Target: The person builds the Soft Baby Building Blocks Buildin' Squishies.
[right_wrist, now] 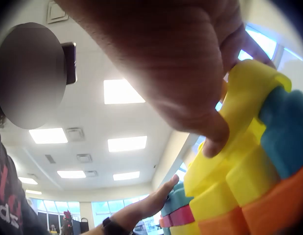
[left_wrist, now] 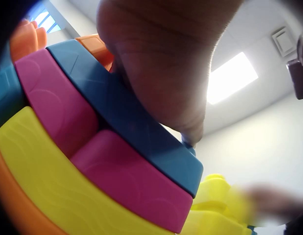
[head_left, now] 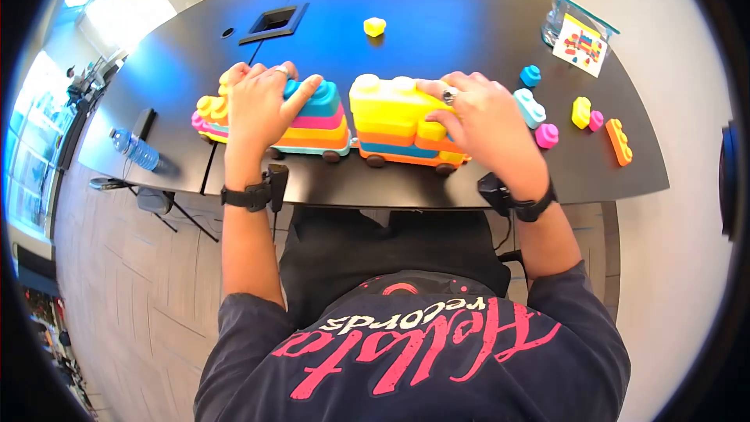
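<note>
A train of stacked toy building blocks on wheeled bases stands along the near side of the table. My left hand [head_left: 266, 101] lies over the left car, its fingers bent over the far side of the long blue block [left_wrist: 132, 117] on top. Pink blocks [left_wrist: 122, 161] and a yellow block [left_wrist: 58, 181] sit beneath that. On the right car, my right hand [head_left: 480, 113] grips the yellow block [head_left: 383, 98] at its right end, thumb on the near side and fingers over the top. Orange and blue layers lie below it.
Loose blocks lie at the right, among them a light blue block [head_left: 529, 108] and an orange block [head_left: 619, 142]. A yellow block [head_left: 375, 27] sits farther back. A clear bag with a picture card [head_left: 580, 45] stands far right, a water bottle [head_left: 134, 148] at left.
</note>
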`<state>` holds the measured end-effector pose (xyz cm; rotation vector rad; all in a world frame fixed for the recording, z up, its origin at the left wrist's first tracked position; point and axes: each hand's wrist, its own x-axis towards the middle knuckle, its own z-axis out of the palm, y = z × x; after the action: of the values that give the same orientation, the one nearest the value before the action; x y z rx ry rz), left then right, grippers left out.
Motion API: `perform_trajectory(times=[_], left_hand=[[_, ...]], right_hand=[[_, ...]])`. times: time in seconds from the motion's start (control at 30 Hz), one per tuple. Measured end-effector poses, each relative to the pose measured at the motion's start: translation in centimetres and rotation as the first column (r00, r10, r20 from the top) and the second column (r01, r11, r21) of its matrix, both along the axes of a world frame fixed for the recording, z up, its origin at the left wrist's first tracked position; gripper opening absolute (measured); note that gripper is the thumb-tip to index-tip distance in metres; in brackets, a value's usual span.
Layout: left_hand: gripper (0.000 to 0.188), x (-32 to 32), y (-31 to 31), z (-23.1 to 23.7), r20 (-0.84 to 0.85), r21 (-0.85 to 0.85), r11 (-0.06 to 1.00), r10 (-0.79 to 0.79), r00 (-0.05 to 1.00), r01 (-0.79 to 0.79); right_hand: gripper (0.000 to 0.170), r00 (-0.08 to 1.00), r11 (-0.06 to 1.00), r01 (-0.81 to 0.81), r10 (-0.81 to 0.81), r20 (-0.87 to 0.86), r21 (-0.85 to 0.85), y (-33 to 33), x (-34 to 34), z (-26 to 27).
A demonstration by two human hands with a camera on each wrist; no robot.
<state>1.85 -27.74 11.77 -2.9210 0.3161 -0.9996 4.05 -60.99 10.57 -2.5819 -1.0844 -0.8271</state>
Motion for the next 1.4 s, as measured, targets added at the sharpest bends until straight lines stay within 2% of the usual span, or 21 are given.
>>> perform_trajectory(times=[0.03, 0.1, 0.17, 0.23, 0.3, 0.37, 0.43, 0.47, 0.73, 0.83, 0.9, 1.0, 1.13, 1.2, 1.23, 1.3, 1.4], left_hand=[[0.043, 0.0, 0.2, -0.1, -0.002, -0.007, 1.0, -0.023, 1.0, 0.023], [0.042, 0.2, 0.2, -0.2, 0.001, 0.021, 0.999, 0.037, 0.999, -0.037], [0.042, 0.4, 0.5, -0.8, 0.077, 0.045, 0.998, 0.034, 0.996, -0.038], [0.046, 0.6, 0.8, -0.8, 0.072, 0.022, 1.0, 0.001, 0.997, -0.003], [0.045, 0.2, 0.3, -0.3, 0.002, 0.007, 1.0, 0.009, 1.0, -0.009], [0.046, 0.5, 0.8, -0.5, -0.012, 0.001, 1.0, -0.009, 1.0, 0.009], [0.048, 0.5, 0.9, -0.7, 0.001, 0.009, 1.0, 0.012, 1.0, -0.012], [0.05, 0.4, 0.7, -0.6, -0.014, 0.016, 0.999, 0.029, 0.999, -0.029], [0.051, 0.6, 1.0, -0.9, 0.032, 0.016, 1.0, 0.007, 0.999, -0.007], [0.05, 0.5, 0.9, -0.8, 0.026, 0.032, 0.999, 0.012, 1.0, -0.013], [0.05, 0.4, 0.7, -0.7, 0.031, 0.033, 0.999, 0.008, 0.999, -0.009], [0.05, 0.4, 0.7, -0.6, 0.017, 0.028, 1.0, -0.006, 1.0, 0.005], [0.05, 0.5, 0.7, -0.6, 0.022, 0.029, 0.999, -0.019, 1.0, 0.018], [0.05, 0.5, 0.6, -0.6, 0.022, 0.03, 0.999, -0.016, 1.0, 0.016], [0.05, 0.5, 0.6, -0.6, 0.024, 0.036, 0.999, -0.01, 1.0, 0.009], [0.051, 0.5, 0.6, -0.6, 0.018, 0.044, 0.999, -0.003, 1.0, 0.002], [0.052, 0.5, 0.6, -0.8, 0.049, 0.053, 0.998, -0.024, 0.998, 0.022]], right_hand=[[0.035, 0.998, 0.998, 0.065, -0.065, -0.002, -0.025, 0.4, -0.5, -0.6], [0.037, 0.98, 0.988, 0.152, -0.151, 0.132, 0.004, 1.5, -1.5, -1.9], [0.041, 0.963, 0.978, 0.205, -0.197, 0.182, -0.029, 1.9, -2.4, -2.9], [0.046, 0.95, 0.97, 0.237, -0.241, 0.199, 0.045, 2.6, -2.5, -4.1], [0.057, 0.927, 0.937, 0.347, -0.348, 0.139, 0.031, 3.3, -3.9, -3.8], [0.055, 0.927, 0.932, 0.363, -0.361, 0.101, -0.002, 3.7, -4.4, -4.0], [0.064, 0.908, 0.915, 0.404, -0.402, 0.113, 0.013, 4.1, -5.0, -4.1], [0.068, 0.907, 0.913, 0.408, -0.405, 0.119, -0.002, 4.2, -4.9, -4.3], [0.07, 0.91, 0.918, 0.397, -0.389, 0.145, -0.025, 4.2, -4.6, -4.6], [0.066, 0.914, 0.924, 0.381, -0.375, 0.152, -0.014, 4.2, -4.3, -4.3], [0.062, 0.95, 0.948, 0.313, -0.311, 0.04, -0.065, 4.2, -3.7, -3.7], [0.057, 0.944, 0.945, 0.316, -0.304, 0.131, -0.087, 3.7, -3.8, -1.5], [0.065, 0.941, 0.943, 0.331, -0.333, 0.053, 0.039, 5.6, -3.8, -0.7], [0.068, 0.984, 0.978, 0.177, -0.174, -0.031, 0.106, 6.5, -3.7, -1.8], [0.068, 0.984, 0.978, 0.178, -0.175, -0.035, 0.109, 6.6, -3.5, -2.3], [0.068, 0.953, 0.956, 0.283, -0.27, 0.139, -0.082, 6.7, -3.1, -3.2], [0.067, 0.941, 0.951, 0.301, -0.283, 0.188, -0.074, 6.4, -3.4, -3.3]])
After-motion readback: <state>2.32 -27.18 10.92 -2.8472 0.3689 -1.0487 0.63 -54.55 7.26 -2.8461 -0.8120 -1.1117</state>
